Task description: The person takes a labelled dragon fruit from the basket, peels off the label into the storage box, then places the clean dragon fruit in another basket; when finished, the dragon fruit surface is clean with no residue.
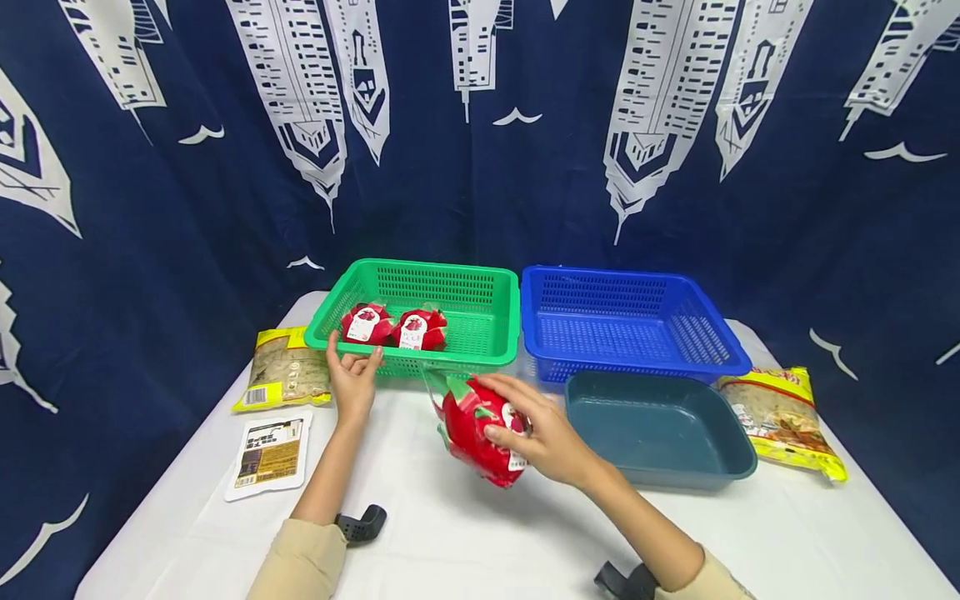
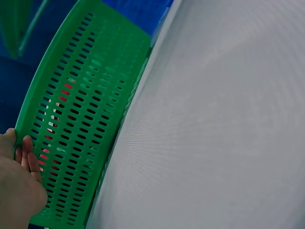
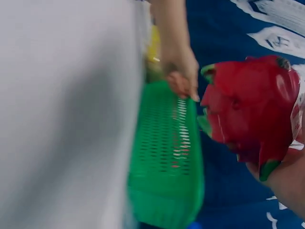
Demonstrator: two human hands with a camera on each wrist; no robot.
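Note:
My right hand [image 1: 551,437] grips a red dragon fruit [image 1: 476,433] with green scale tips and a white label, held over the table in front of the baskets. The right wrist view shows the dragon fruit [image 3: 252,107] close up, most of the hand hidden behind it. At the near left corner of the green basket [image 1: 480,360], my left hand [image 1: 352,383] holds the rim. In the left wrist view its fingers [image 2: 29,155] lie against the slotted wall. Two more labelled dragon fruits, one at the left [image 1: 367,323] and one beside it [image 1: 420,327], sit inside this basket.
A blue basket [image 1: 637,369] stands right of the green one, with a dark teal tub [image 1: 667,479] before it. Yellow food packets lie at the left [image 1: 288,367] and right [image 1: 783,417] edges. A white pouch [image 1: 270,454] lies front left on the white table [image 1: 420,550].

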